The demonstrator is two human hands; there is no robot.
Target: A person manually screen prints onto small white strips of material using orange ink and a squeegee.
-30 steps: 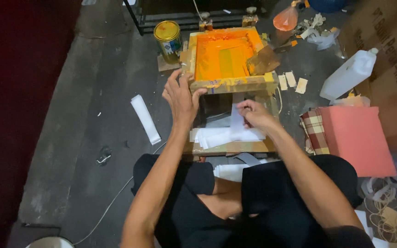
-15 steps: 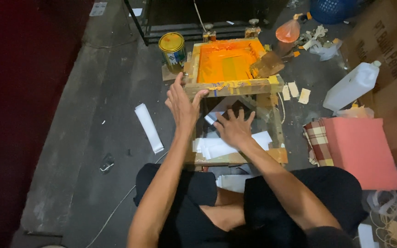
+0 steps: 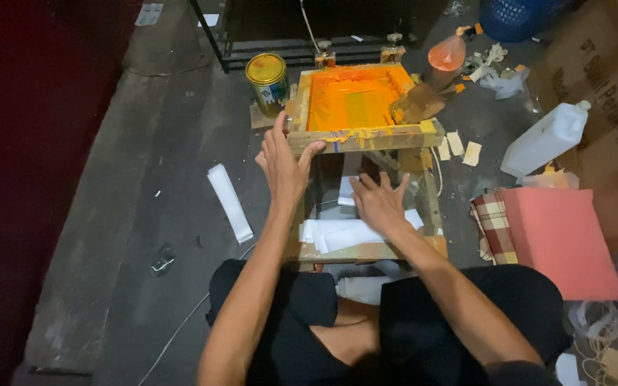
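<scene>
The left hand [image 3: 282,161] is gripping the near left corner of the wooden screen frame [image 3: 355,136], thumb hooking over the front rail, fingers running up the side. The frame is sitting raised at its near edge, its mesh flooded with bright orange ink [image 3: 348,100], and a squeegee [image 3: 416,106] is leaning inside against the right wall of the frame.

Under the lifted frame the right hand [image 3: 377,200] is lying flat and open, fingers spread, pressing down on the white sheets [image 3: 352,232] stacked on the wooden base board [image 3: 366,250]. The sheets are fanning slightly towards the right edge of the board. Whether the fingertips are pinching a single sheet or only resting on the pile is hard to tell from up here, since the frame's shadow is covering them.

The person is sitting on the dark floor [image 3: 109,236] in black clothing, knees either side of the board. Just behind the frame's left corner a yellow-lidded tin can [image 3: 267,78] is standing upright. A folded white strip [image 3: 229,202] is lying on the floor to the left, well apart from the board. On the right, a white plastic jug [image 3: 546,137] is lying tilted, with a pink cushion [image 3: 559,239] and a checked cloth [image 3: 491,221] just beside it.
</scene>
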